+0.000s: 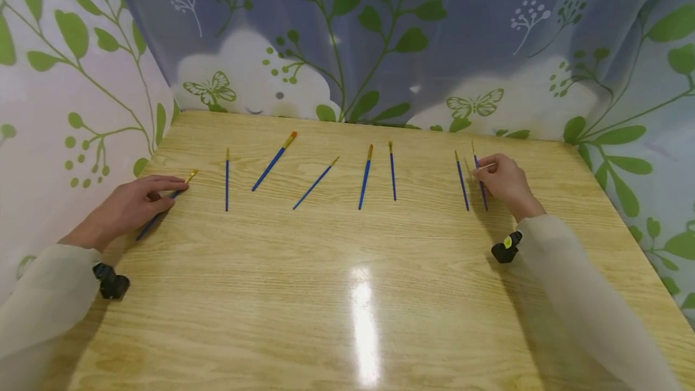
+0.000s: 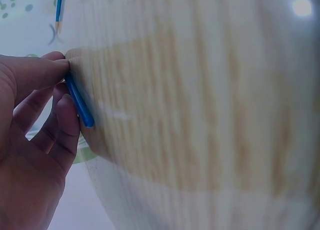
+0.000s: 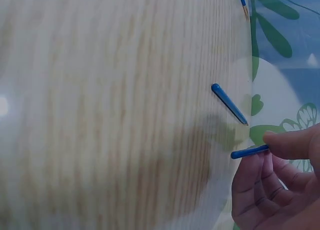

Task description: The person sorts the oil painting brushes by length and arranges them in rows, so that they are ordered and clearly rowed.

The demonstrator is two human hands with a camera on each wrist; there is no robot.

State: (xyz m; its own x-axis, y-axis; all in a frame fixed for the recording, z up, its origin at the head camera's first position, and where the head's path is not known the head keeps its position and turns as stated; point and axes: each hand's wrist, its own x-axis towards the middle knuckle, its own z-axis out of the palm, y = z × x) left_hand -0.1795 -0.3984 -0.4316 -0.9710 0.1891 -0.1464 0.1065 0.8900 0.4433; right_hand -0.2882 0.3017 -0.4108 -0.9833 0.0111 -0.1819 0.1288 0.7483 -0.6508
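Note:
At the left end of a row of blue-handled paintbrushes, my left hand pinches a slanted paintbrush between thumb and fingers. Its golden ferrule pokes out past the fingertips, and the left wrist view shows the blue handle end below the thumb. Over at the right end, my right hand pinches a thin paintbrush near its ferrule, tip pointing away from me. Just left of that hand lies another thin paintbrush, nearly parallel to the held one. Part of each held brush is hidden by fingers.
Between the hands, several more brushes lie on the wooden table, including a thick slanted brush, a thin tilted brush and a near-upright brush. A leaf-patterned curtain borders the back and sides.

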